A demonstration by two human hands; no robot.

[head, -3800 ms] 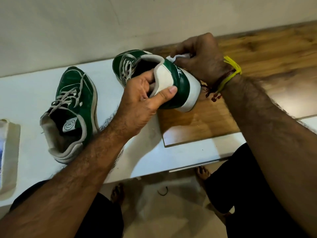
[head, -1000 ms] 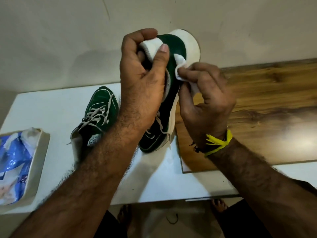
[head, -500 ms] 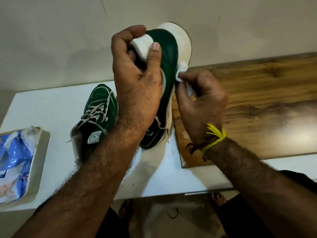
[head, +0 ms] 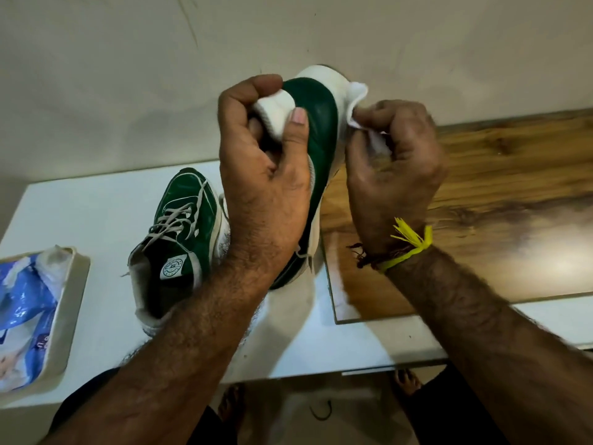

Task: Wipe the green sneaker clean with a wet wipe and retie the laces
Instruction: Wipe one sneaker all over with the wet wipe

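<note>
Risen toward the heel rim, the wipe (head: 359, 104) stays pinched by the right hand (head: 394, 168); left hand (head: 266, 175) clamps the sneaker (head: 317, 123); hard rubbing could twist it loose.

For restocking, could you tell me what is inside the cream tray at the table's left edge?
The cream tray holds a crumpled blue-and-white plastic pack; its contents are covered.

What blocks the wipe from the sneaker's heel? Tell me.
Nothing visible does. The right hand pinches the wet wipe directly against the white heel sole of the green sneaker, which the left hand grips by its collar.
</note>
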